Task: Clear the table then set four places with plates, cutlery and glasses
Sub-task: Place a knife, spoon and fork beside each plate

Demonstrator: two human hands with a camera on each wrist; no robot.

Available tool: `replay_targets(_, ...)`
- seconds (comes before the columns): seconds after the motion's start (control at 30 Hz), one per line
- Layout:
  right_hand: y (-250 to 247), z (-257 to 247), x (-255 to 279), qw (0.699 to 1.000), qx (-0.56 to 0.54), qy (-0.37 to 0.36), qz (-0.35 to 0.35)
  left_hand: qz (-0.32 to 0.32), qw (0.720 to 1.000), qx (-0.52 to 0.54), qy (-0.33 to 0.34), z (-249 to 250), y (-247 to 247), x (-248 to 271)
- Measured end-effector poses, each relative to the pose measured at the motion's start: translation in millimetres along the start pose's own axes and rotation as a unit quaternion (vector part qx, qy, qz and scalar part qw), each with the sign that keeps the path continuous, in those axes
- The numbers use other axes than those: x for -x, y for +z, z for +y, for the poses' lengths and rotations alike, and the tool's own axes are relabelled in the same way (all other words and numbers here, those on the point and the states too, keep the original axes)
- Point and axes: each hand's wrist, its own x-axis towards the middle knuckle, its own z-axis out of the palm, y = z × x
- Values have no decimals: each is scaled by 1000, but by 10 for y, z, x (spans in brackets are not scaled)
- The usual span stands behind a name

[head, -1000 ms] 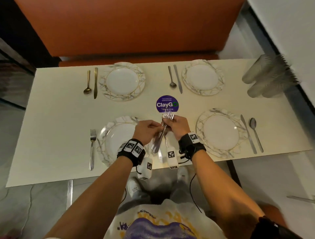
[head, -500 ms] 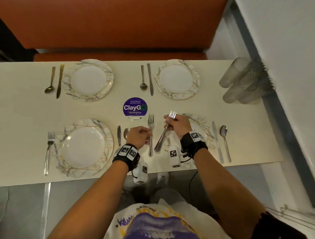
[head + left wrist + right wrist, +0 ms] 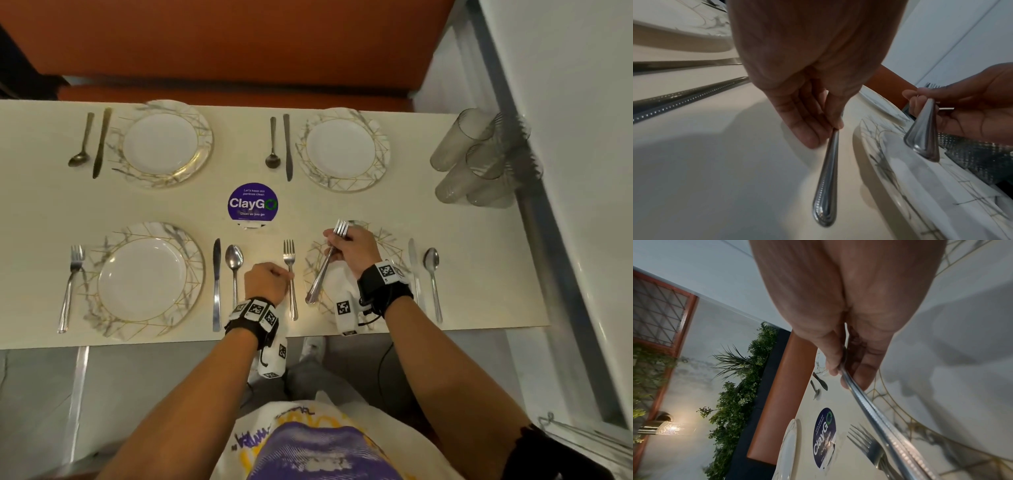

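four plates (image 3: pixel 163 144), four glasses (image 3: pixel 479 161); left grip (image 3: pixel 265 282) pinches one fork (image 3: pixel 290 274), right grip (image 3: pixel 352 250) clutches forks (image 3: pixel 325 263).

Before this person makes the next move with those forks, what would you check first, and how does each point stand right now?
1. Left hand has its fork down flat beside the near right plate: ok.
2. Left fingers off that fork: not ok, they pinch the handle.
3. Right hand grips the spare forks firmly: ok.
4. How many forks it holds: cannot tell.
5. Both far plates have forks: not ok, only spoon and knife.
6. Glasses set out: not ok, grouped at the table's right end.
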Motion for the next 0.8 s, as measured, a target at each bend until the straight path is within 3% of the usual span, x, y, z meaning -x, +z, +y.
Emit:
replay_targets(0.27,69,123,104,999,-16,29,12,0,1000,13,20,-31,-21,69)
replay_targets(0.8,5,178,158,1000,-6,20,21,-11,998,29,49,-45,-97,132)
